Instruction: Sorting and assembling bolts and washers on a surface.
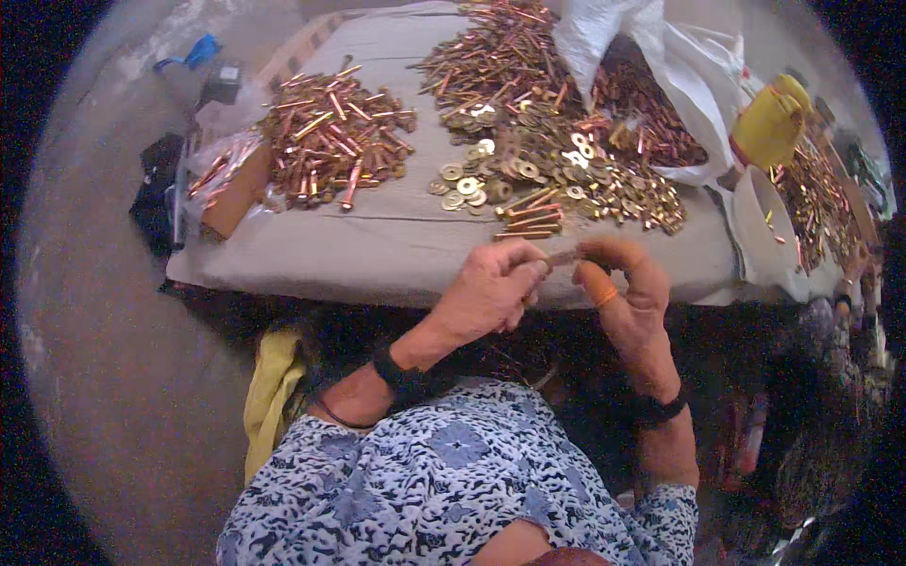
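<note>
My left hand [495,285] is closed, its thumb and fingers pinching a slim coppery bolt [563,257] just above the table's front edge. From the other side, my right hand [630,288] curls its forefinger and thumb around the bolt's other end; an orange band wraps the thumb. Motion smears that end, so any small part there cannot be made out. Just beyond my hands lies a small row of bolts [528,226]. Behind it spread flat round washers [514,170], with a patch of brassy nuts [651,200] to the right.
A large bolt heap [500,57] covers the back, and another bolt pile [340,137] lies left beside a cardboard box [236,196]. At right are a white sack [684,85], a yellow jug [769,123] and a container wall [755,217]. Yellow cloth [272,387] hangs below left.
</note>
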The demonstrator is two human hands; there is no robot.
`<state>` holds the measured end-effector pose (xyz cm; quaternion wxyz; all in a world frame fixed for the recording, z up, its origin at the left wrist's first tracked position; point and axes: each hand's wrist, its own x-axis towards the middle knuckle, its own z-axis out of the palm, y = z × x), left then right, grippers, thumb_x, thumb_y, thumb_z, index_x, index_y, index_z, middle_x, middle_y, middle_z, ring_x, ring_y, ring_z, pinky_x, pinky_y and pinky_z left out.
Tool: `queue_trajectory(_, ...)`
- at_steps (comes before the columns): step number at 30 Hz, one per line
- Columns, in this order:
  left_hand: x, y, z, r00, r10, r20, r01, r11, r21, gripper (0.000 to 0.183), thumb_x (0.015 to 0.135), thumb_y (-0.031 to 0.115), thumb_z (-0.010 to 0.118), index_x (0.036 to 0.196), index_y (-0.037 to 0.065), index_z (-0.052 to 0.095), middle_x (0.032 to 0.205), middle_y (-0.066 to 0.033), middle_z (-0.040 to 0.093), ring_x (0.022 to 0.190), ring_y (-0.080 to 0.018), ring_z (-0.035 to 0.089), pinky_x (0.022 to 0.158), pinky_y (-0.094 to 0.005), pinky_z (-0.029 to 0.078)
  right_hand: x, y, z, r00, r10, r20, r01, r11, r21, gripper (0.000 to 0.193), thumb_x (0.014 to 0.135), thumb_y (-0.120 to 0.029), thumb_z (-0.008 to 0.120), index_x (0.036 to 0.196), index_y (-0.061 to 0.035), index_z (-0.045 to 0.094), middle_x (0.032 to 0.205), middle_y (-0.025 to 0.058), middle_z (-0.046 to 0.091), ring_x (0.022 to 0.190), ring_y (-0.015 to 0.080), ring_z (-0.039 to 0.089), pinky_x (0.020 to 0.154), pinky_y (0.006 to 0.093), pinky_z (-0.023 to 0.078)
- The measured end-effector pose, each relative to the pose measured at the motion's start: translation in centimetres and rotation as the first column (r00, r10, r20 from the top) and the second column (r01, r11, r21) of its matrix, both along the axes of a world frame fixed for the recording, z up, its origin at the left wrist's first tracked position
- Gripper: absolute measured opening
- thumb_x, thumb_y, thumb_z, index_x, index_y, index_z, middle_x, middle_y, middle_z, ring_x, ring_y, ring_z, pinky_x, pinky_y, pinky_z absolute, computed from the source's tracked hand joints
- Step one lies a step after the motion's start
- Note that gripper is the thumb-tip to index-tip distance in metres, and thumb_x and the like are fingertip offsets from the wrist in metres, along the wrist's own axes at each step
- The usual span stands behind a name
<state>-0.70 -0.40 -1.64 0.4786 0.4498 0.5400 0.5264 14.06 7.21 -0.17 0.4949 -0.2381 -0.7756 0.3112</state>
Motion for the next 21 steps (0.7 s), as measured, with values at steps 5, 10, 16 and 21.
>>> queue_trajectory(5,-0.6,-0.8,0.5,0.990,-0.138,0.030,0.140,0.983,-0.122,0.015,0.086,0.022,0.051,0.089,0.008,0.056,0.060,0.0009,0.052,0.039,-0.0063,0.043,0.035,-0.0202,0.034,1.0,0.5,0.5,0.975,-0.003,0.220,0.029,0.993,-0.117,0.030,0.082,-0.019,0.056,0.058,-0.0033,0.046,0.052,0.0030,0.043,0.049,0.0072,0.036,0.040,0.0290,0.029)
queue_trajectory(10,-12.7,2.0,6.5,0.789,0.522,-0.323,-0.362,0.821,0.441,0.023,0.081,0.021,0.055,0.099,0.006,0.056,0.072,-0.0048,0.058,0.045,-0.0104,0.048,0.037,-0.0234,0.040,1.4,0.8,0.5,0.965,-0.003,0.264,0.061,0.976,-0.211,0.031,0.085,-0.022,0.053,0.061,-0.0024,0.052,0.054,-0.0039,0.043,0.052,0.0053,0.039,0.046,0.0235,0.032)
queue_trajectory(16,-14.2,1.1,11.0,0.402,0.737,-0.544,-0.550,0.669,0.500,0.027,0.077,0.020,0.059,0.100,0.005,0.060,0.065,-0.0018,0.057,0.057,-0.0148,0.053,0.057,-0.0310,0.044,0.6,2.5,-1.5,0.944,-0.054,0.326,0.076,0.995,-0.058,0.023,0.083,-0.023,0.055,0.070,-0.0032,0.058,0.060,0.0096,0.057,0.054,0.0216,0.054,0.050,0.0338,0.041)
queue_trajectory(21,-6.6,2.6,2.5,0.416,0.399,-0.817,-0.045,0.907,0.419,0.023,0.074,0.021,0.060,0.087,0.002,0.060,0.083,-0.0138,0.060,0.076,-0.0278,0.058,0.071,-0.0347,0.045,0.6,2.8,-2.0,0.981,-0.078,0.180,0.081,0.997,-0.013,0.011,0.079,-0.016,0.058,0.082,-0.0050,0.061,0.072,0.0109,0.060,0.067,0.0268,0.059,0.062,0.0325,0.047)
